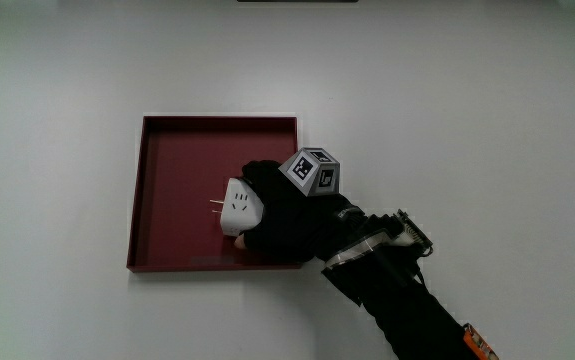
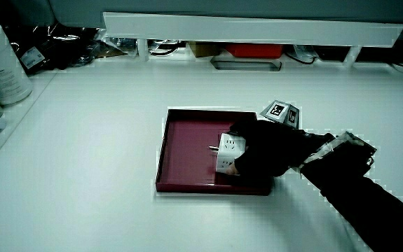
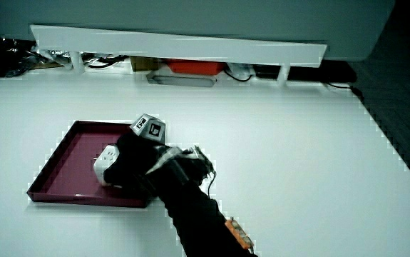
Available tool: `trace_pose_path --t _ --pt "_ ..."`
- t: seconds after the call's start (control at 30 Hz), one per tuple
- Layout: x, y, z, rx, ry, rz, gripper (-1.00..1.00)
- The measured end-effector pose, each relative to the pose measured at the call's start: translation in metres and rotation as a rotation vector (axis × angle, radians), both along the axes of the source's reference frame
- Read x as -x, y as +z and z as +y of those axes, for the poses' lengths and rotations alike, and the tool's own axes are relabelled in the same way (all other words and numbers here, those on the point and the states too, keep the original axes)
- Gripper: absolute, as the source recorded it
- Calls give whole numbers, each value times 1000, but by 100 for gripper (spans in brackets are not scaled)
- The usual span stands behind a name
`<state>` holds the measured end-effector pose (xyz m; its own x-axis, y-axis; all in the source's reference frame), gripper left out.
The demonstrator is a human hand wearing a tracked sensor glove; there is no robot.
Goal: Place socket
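Main view: forearm (image 1: 407, 300) in a black sleeve comes in from the person's edge of the desk (image 1: 467, 110) and ends in the hand (image 1: 287, 215), patterned cube (image 1: 312, 170) on its back. The hand is over the dark red tray (image 1: 167, 170), at the corner nearest the person. Fingers (image 1: 257, 180) curled around a white socket (image 1: 239, 205) (small metal prongs stick out of it toward the tray's bare middle). Cannot tell whether the socket touches the tray floor.

Side view: same grip, the hand (image 2: 264, 150) wrapped on the socket (image 2: 230, 150) inside the tray (image 2: 183, 150); forearm (image 2: 369, 196) nearest the person. A white container (image 2: 1, 63) stands near the desk's edge, well apart from the tray. A low partition (image 2: 257, 28) runs along the desk's farther edge.

Side view: forearm (image 3: 197, 214) lowest, the hand (image 3: 137, 164) clasping the socket (image 3: 106, 160) within the tray (image 3: 65, 160); cube (image 3: 149, 127) on top. Partition (image 3: 176, 39) with clutter under it.
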<state>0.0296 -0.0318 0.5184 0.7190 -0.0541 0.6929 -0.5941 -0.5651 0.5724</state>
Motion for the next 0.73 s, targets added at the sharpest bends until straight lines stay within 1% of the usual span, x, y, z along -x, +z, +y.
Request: trace_pose_path --t 0.03,0.07,0.1,0.13,0.17,0.23,0.27,0.3,0.33,0.37,0.4,0.43,0.47,0.5,0.73 --pt "-1 -2 0 7 -3 -16 -50" --pt "-2 -9 0 8 -3 -28 -56" --pt "-4 -9 1 -1 -9 -18 -61" --pt "-5 -18 1 -6 -18 -35 -67" --pt "-8 -20 1 -12 -27 -39 -72" --pt "-13 -34 1 -41 -50 -52 -83" --pt "-16 -42 2 -42 -43 -56 -89" --pt "-18 -46 1 -49 -51 -71 -94" --pt "-20 -58 1 -50 -62 -77 -100" --pt "-23 -59 2 -59 -67 -68 -100" --pt "-26 -70 3 -61 -67 -106 -100" --pt "-29 -76 3 -69 -84 -117 -100" --pt "-33 -80 4 -59 -83 -130 -100" --pt "-37 -83 5 -72 -94 -117 -100" --pt "-65 -113 9 -88 -94 -182 -100"
